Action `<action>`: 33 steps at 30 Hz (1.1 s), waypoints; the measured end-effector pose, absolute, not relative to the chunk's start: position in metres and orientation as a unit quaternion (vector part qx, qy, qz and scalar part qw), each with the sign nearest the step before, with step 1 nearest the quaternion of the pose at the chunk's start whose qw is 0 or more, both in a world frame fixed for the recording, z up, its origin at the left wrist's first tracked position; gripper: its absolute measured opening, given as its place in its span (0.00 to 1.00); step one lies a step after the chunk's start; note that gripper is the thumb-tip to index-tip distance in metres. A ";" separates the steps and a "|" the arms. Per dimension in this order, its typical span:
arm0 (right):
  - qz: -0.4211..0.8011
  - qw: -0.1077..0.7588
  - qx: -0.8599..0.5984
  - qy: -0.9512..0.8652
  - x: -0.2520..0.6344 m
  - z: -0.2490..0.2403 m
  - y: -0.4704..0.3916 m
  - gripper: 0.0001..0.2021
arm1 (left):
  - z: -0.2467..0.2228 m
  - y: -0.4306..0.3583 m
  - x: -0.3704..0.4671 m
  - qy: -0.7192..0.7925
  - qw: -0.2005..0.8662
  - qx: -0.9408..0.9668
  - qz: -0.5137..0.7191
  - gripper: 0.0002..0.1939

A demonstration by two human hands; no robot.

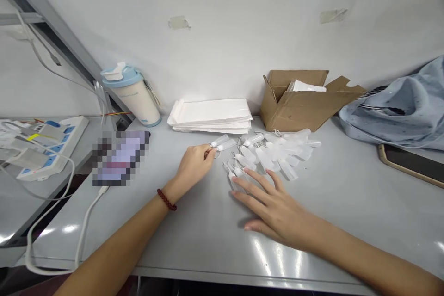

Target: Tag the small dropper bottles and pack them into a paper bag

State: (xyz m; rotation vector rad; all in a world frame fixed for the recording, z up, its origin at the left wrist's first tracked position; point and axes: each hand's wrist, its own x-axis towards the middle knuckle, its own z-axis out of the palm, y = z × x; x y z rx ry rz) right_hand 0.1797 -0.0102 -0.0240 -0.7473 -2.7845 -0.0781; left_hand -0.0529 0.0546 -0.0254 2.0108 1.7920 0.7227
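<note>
My left hand (194, 164) pinches the tip ends of a couple of small clear plastic bottles (225, 142), which point away to the right. Needle-like thin tips show on several similar bottles. To the right lies a loose pile of these translucent bottles (267, 157) on the grey table (204, 226). My right hand (274, 206) is spread flat at the near side of the pile, fingers apart. Its fingertips reach over the nearest bottles and partly hide them.
Behind the bottles are a stack of white envelopes (211, 113) and an open cardboard box (298, 108). A tumbler (135, 97), a phone (121, 157) on a cable and a power strip (52, 152) stand left. Blue cloth (398, 111) and another phone (412, 164) lie right.
</note>
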 end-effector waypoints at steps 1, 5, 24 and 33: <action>-0.018 0.127 -0.260 -0.957 0.180 -0.023 -0.009 0.23 | -0.026 0.055 -0.054 0.637 0.172 0.708 0.253 0.17; 0.017 0.140 -0.263 -0.954 0.180 -0.018 -0.009 0.18 | -0.026 0.059 -0.056 0.652 0.160 0.699 0.246 0.16; 0.034 0.288 -0.319 -0.902 0.186 -0.016 -0.002 0.09 | -0.007 0.042 -0.045 0.594 0.282 0.698 0.284 0.19; 0.011 0.316 -0.345 -0.884 0.196 -0.007 0.007 0.09 | 0.007 0.020 -0.030 0.466 0.516 0.659 0.288 0.20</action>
